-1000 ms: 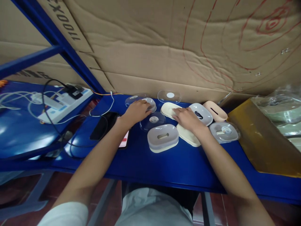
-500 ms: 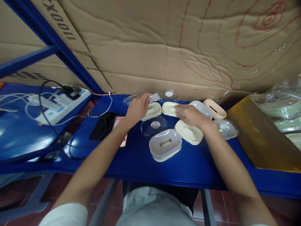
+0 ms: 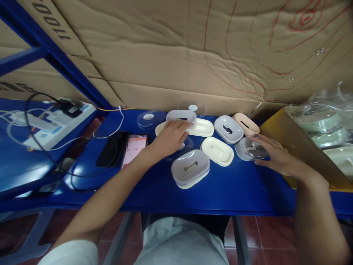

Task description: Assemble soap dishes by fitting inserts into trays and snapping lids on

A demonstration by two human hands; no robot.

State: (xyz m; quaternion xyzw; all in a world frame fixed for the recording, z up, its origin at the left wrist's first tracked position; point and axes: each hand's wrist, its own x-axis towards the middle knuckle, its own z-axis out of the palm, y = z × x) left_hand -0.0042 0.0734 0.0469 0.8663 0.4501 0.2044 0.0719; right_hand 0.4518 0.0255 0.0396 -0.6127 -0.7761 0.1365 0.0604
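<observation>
My left hand (image 3: 169,139) lies over a clear lid on the blue table (image 3: 220,191). Its fingertips touch a grey soap-dish insert (image 3: 180,115) that sits on a cream base. My right hand (image 3: 275,157) grips the right edge of a clear lid (image 3: 248,149) with a grey piece under it. Between the hands lie a cream base (image 3: 217,151) and a closed grey-on-cream soap dish (image 3: 190,169). Behind them are another cream base (image 3: 202,127), a grey insert (image 3: 228,129) and a pink piece (image 3: 245,123).
Two clear lids (image 3: 149,118) (image 3: 191,108) rest by the cardboard wall (image 3: 193,55). A lit phone (image 3: 134,149) and a black phone (image 3: 110,149) lie left of my hand, beyond them a power strip (image 3: 55,121) with cables. A yellow box (image 3: 303,151) holding plastic-bagged goods stands right.
My left hand set the grey insert down on a cream base and now rests beside it. My right hand left the cream bases and moved right onto the clear lid.
</observation>
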